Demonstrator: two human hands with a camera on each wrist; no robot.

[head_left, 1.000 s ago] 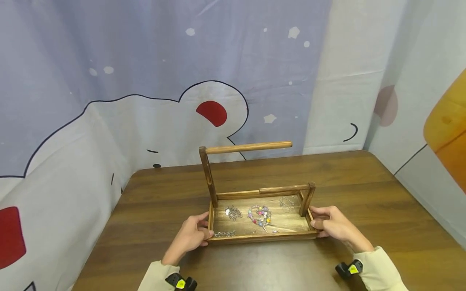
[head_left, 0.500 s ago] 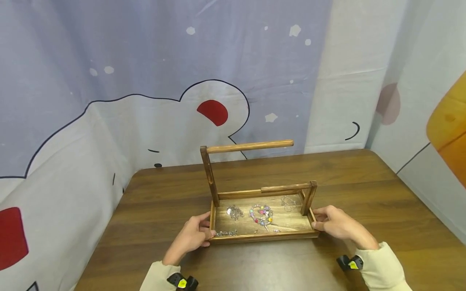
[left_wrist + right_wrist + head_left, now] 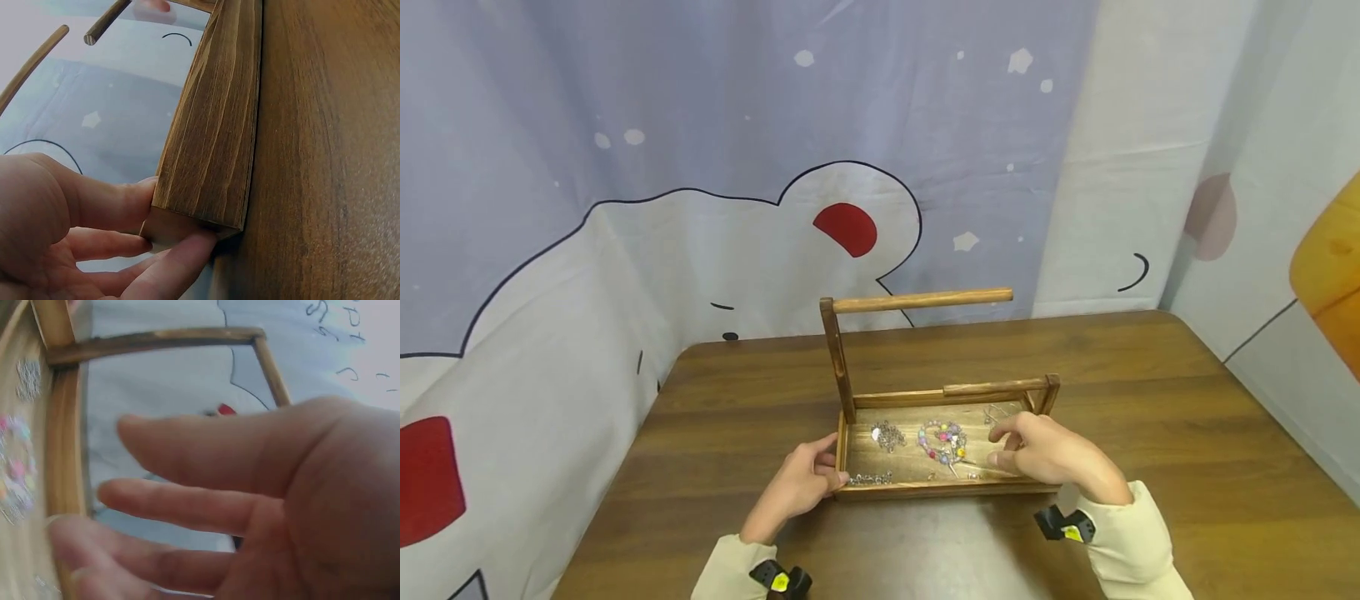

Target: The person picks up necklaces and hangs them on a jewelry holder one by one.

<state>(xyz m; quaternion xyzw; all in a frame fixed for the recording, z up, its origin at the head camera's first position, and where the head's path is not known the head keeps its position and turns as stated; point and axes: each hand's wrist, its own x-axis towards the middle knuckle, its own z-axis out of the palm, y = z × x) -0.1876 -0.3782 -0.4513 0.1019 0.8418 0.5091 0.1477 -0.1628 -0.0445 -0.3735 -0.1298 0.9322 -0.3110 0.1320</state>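
The wooden tray sits on the desk, near left corner pinched by the left hand; the right hand, loosely spread and empty, hovers right of the beaded bracelet inside.

Brown-grained tray, multicoloured bead bracelet

Bare right hand now off the right end of the rectangular brown wooden tray; I see it over the interior, right of the multicoloured beaded bracelet, thumb and fingers apart.
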